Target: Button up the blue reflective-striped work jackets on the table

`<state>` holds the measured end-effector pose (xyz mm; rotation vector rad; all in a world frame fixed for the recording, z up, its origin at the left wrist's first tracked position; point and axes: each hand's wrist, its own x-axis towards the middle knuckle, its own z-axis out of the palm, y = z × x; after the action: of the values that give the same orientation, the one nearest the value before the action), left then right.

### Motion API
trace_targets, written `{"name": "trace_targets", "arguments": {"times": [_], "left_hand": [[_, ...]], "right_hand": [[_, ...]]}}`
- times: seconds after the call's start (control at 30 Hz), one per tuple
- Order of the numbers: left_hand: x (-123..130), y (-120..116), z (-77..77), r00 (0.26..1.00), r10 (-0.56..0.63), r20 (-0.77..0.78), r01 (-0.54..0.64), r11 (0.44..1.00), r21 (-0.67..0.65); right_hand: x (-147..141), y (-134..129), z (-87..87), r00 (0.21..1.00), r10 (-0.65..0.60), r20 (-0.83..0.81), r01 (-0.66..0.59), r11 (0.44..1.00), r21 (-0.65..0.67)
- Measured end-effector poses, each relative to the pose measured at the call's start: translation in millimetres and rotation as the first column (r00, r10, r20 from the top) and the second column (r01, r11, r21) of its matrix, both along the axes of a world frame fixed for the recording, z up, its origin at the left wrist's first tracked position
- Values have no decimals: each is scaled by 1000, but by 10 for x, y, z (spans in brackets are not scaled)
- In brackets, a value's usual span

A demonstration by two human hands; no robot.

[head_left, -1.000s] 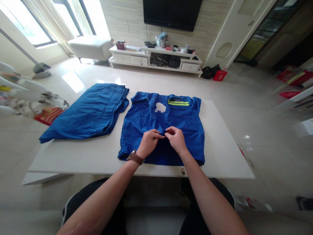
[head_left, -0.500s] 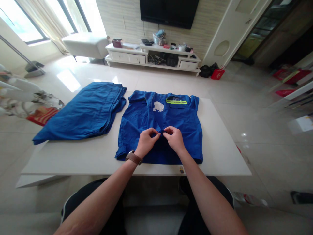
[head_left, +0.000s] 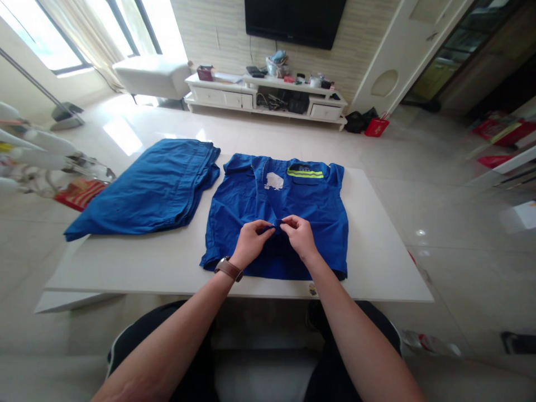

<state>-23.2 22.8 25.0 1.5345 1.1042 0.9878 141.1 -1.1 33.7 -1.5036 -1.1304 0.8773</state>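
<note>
A blue work shirt (head_left: 234,206) lies front up on the white table (head_left: 377,251), its collar end away from me. It bears a yellow-green reflective strip above a chest pocket and a white patch near the neck. My left hand (head_left: 253,240), with a brown-strapped watch at the wrist, pinches the front edge of the shirt. Close beside it, my right hand (head_left: 298,234) pinches the opposite front edge. Both sets of fingertips nearly meet at the middle of the front, and whatever sits between them is too small to make out.
Another blue garment (head_left: 142,190) lies folded at the table's left, partly past its edge. A small sticker (head_left: 312,289) is at the near edge. Beyond the floor stands a white TV cabinet (head_left: 213,96). A plastic bottle (head_left: 431,342) lies on the floor at right.
The view has shifted slightly, so the scene sits a little further right. Both hands keep their pinch on the shirt front, with only a tiny shift of the fingers.
</note>
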Motion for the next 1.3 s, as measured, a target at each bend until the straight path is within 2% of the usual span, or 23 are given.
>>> {"name": "trace_targets", "arguments": {"times": [0.2,0.5,0.83,1.03,1.3], "left_hand": [[14,38,60,998,28,-60,-26,999,28],[16,18,127,987,60,-150,-51,997,63],[-9,57,104,993,60,-103,-56,998,36],[4,42,125,998,39,-59,-38,999,22],[7,23,131,996,28,-90,-25,999,37]], "right_hand": [[-7,30,17,990,-24,-138,18,999,-45],[-48,25,16,985,-59,-165,59,998,-4],[-93,26,-31,991,-43,-124,48,998,37],[-12,46,7,978,-140,-155,152,986,73],[-66,-50,13,996,0,-90,6,998,56]]}}
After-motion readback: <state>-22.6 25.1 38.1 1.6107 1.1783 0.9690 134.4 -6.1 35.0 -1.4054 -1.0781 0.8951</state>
